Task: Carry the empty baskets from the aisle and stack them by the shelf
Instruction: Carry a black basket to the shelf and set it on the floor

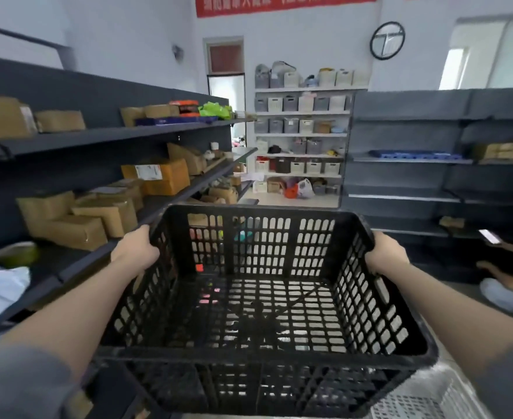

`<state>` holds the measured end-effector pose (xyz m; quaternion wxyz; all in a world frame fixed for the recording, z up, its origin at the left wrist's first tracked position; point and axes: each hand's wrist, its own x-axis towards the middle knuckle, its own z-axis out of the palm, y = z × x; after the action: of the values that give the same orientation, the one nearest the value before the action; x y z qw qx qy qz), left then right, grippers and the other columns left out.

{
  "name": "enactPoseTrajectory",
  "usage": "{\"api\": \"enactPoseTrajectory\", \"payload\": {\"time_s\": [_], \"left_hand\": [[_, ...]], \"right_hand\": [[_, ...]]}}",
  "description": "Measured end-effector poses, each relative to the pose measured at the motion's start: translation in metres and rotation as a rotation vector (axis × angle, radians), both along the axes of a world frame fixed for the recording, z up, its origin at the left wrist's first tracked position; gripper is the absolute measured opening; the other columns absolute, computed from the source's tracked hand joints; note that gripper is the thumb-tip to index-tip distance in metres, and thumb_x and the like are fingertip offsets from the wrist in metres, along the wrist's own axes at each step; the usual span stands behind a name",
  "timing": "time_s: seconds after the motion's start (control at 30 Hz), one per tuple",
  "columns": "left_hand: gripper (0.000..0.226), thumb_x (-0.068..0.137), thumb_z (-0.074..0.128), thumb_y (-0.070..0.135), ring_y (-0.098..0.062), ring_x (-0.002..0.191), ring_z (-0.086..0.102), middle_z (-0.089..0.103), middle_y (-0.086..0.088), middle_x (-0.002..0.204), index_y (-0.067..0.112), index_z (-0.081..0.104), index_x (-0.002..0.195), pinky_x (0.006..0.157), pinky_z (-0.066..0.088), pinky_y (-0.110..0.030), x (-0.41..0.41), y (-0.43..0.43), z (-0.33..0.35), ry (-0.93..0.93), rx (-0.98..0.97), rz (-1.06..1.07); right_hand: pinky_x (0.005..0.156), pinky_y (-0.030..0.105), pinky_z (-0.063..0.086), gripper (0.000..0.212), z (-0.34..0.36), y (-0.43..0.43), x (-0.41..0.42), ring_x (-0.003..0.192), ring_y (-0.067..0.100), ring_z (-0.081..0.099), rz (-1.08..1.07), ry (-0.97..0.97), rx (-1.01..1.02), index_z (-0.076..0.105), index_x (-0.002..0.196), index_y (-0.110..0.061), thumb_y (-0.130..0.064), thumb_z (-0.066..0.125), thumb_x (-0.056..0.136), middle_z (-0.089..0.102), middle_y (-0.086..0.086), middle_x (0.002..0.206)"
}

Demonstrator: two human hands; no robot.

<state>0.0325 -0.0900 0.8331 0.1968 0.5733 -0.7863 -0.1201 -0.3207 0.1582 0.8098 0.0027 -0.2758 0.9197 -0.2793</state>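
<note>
An empty black perforated plastic basket (261, 300) fills the middle of the head view, held up in the air in front of me. My left hand (135, 247) grips its left rim near the far corner. My right hand (385, 252) grips the right rim opposite. Both arms reach forward along the basket's sides. Through its holes the floor and some coloured items show. A second, pale grey perforated basket (424, 400) lies low at the bottom right, partly hidden by the black one.
A dark shelf unit (104, 137) with cardboard boxes runs along the left. Another dark shelf (430, 164) stands on the right. A person (512, 267) sits on the floor at right with a phone. White shelves with bins (303, 134) close the far end.
</note>
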Motion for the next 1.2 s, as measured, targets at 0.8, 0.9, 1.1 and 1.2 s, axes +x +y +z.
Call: {"api": "enactPoseTrajectory", "payload": {"time_s": [0.8, 0.9, 1.1, 1.2], "left_hand": [[0.043, 0.077, 0.051, 0.007, -0.038, 0.092, 0.065, 0.067, -0.017, 0.109, 0.015, 0.054, 0.12, 0.077, 0.053, -0.038, 0.252, 0.201, 0.056, 0.03, -0.176, 0.716], [0.047, 0.076, 0.052, 0.005, -0.038, 0.096, 0.064, 0.067, -0.017, 0.11, 0.013, 0.052, 0.123, 0.073, 0.05, -0.036, 0.278, 0.261, 0.053, 0.019, -0.175, 0.825], [0.034, 0.077, 0.054, 0.009, -0.038, 0.096, 0.064, 0.068, -0.016, 0.106, 0.011, 0.056, 0.11, 0.08, 0.053, -0.039, 0.323, 0.378, 0.049, -0.013, -0.158, 1.01], [0.03, 0.075, 0.053, 0.007, -0.037, 0.083, 0.067, 0.069, -0.015, 0.098, 0.011, 0.056, 0.104, 0.079, 0.056, -0.043, 0.345, 0.434, 0.05, 0.009, -0.148, 1.078]], "right_hand": [[0.086, 0.038, 0.05, 0.032, 0.059, -0.092, 0.164, 0.107, 0.039, 0.062, 0.797, -0.011, -0.093, 0.059, 0.115, -0.003, -0.01, 0.056, 0.084, 0.065, 0.026, 0.114], [0.081, 0.037, 0.054, 0.026, 0.062, -0.081, 0.197, 0.094, 0.036, 0.067, 0.909, -0.006, -0.056, 0.061, 0.107, -0.005, -0.006, 0.057, 0.081, 0.069, 0.024, 0.102], [0.074, 0.042, 0.059, 0.025, 0.054, -0.043, 0.267, 0.072, 0.033, 0.071, 1.089, -0.045, -0.007, 0.06, 0.109, -0.01, -0.008, 0.051, 0.086, 0.071, 0.019, 0.091], [0.068, 0.043, 0.06, 0.023, 0.05, -0.015, 0.302, 0.07, 0.034, 0.071, 1.165, -0.057, 0.014, 0.059, 0.109, -0.01, -0.01, 0.05, 0.088, 0.071, 0.019, 0.091]]}}
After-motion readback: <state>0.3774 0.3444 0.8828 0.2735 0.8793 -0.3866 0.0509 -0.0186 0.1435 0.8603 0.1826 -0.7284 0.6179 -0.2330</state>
